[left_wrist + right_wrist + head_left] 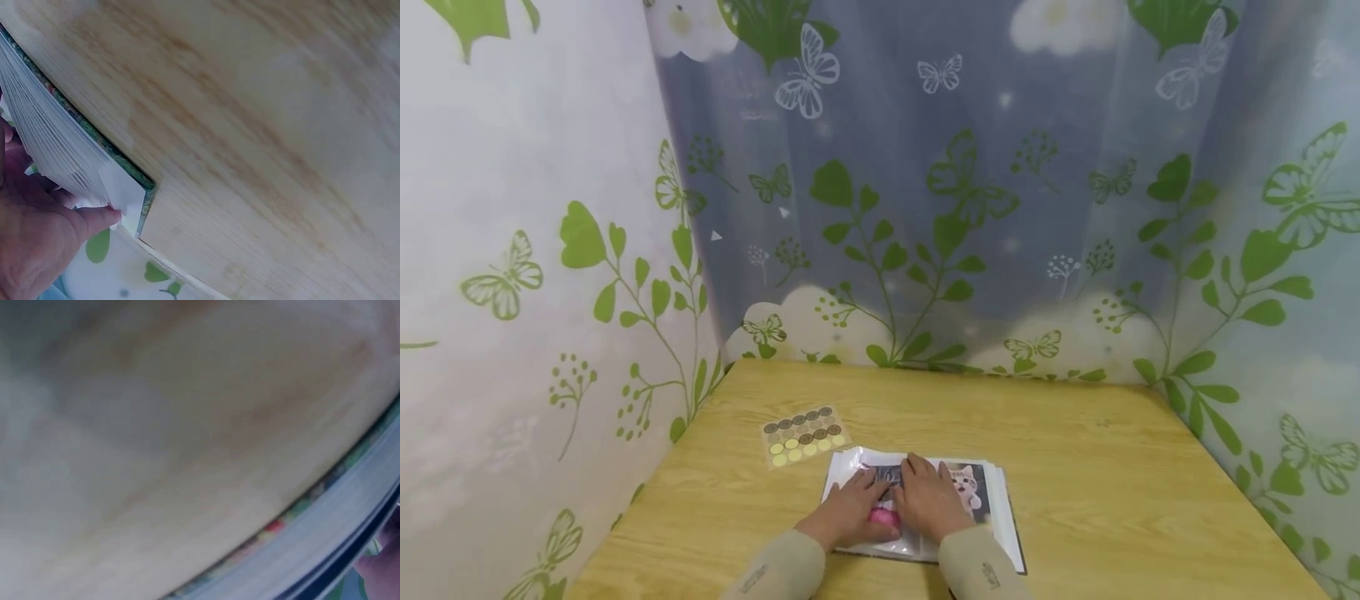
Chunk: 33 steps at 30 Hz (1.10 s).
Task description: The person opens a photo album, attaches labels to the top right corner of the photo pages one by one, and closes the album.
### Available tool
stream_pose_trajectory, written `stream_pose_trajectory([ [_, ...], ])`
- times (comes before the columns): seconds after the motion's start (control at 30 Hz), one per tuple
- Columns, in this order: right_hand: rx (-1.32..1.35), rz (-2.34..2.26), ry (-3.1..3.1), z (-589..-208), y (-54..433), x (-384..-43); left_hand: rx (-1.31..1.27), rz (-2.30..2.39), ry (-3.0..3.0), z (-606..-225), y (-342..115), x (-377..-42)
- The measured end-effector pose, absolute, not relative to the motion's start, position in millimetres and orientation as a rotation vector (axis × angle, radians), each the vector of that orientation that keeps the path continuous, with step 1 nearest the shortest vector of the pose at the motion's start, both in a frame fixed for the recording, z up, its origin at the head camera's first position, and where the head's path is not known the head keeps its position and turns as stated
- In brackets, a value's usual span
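From where I stand, the photo album (1002, 517) lies open near the front edge of the bench (1112, 475), rather closer to the left front corner than the right. Both hands are on it. The left hand (848, 510) rests across the left part with its fingers fairly straight, its thumb touching the stacked leaves by a corner; I see no grip. The right hand (930, 504) lies beside it, fingers stretched out and loosely spread, holding nothing that I can make out, and partly covering the kitten picture (966, 486). Between them shows a dark picture (888, 475). This looks like smoothing or settling a leaf. To do it well, I'd anchor one side lightly with the left fingers and stroke outward with the right, flat and gentle, since shiny plastic probably creases and sticks. The sticker sheet (805, 437), just beyond the album's far left corner, seems safely clear.
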State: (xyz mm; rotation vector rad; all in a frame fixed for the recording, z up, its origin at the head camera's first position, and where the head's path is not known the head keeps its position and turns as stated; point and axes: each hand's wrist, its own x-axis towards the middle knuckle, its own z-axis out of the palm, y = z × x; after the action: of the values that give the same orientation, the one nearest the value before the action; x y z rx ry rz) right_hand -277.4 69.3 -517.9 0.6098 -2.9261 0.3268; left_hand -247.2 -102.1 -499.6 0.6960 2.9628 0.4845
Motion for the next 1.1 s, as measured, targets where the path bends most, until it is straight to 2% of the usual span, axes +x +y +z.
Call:
stream_pose_trajectory([
  [0.57, 0.694, 0.075, -2.894, -517.2, 71.2, -279.8, 0.674, 0.508, 2.943, -503.4, -94.0, -242.7],
  [1.1, 0.733, 0.104, -2.867, -516.6, 66.2, -278.5, 0.708, 0.507, 2.967, -499.5, -102.2, -247.6],
])
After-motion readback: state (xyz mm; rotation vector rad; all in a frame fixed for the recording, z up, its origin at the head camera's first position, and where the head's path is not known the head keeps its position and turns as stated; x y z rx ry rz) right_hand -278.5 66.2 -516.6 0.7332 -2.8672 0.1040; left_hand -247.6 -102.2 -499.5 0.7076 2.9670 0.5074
